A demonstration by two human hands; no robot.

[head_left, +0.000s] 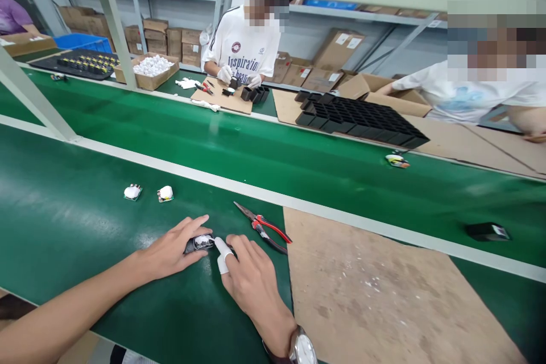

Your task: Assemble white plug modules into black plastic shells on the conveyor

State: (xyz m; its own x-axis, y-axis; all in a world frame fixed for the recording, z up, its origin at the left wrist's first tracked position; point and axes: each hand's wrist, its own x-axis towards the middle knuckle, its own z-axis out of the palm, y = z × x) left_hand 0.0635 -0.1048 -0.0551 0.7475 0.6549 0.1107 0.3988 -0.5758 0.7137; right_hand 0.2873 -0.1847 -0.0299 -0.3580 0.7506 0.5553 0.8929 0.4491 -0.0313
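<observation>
Hands meet low on the green bench [85, 222], at about 6 o'clock in the head view. The left hand [174, 250] curls over a small dark-and-white part [201, 243] and pinches it against the surface, probably to keep it from sliding. The right hand [251, 278] lies at the part's 3 o'clock with fingers loosely spread, and its index finger, in a white finger cot [222, 256], touches the part's end. Whether the thumb grips underneath cannot be told. Red-handled pliers [264, 228] lie at 2 o'clock within easy reach, beside a cardboard sheet [384, 290]. Two small white pieces [132, 192] sit apart at 10 o'clock. The left fingers hide much of the part, so its shape is hard to make out. Across the bench, a co-worker's gloved hands [239, 77] work near a black tray [362, 119].
</observation>
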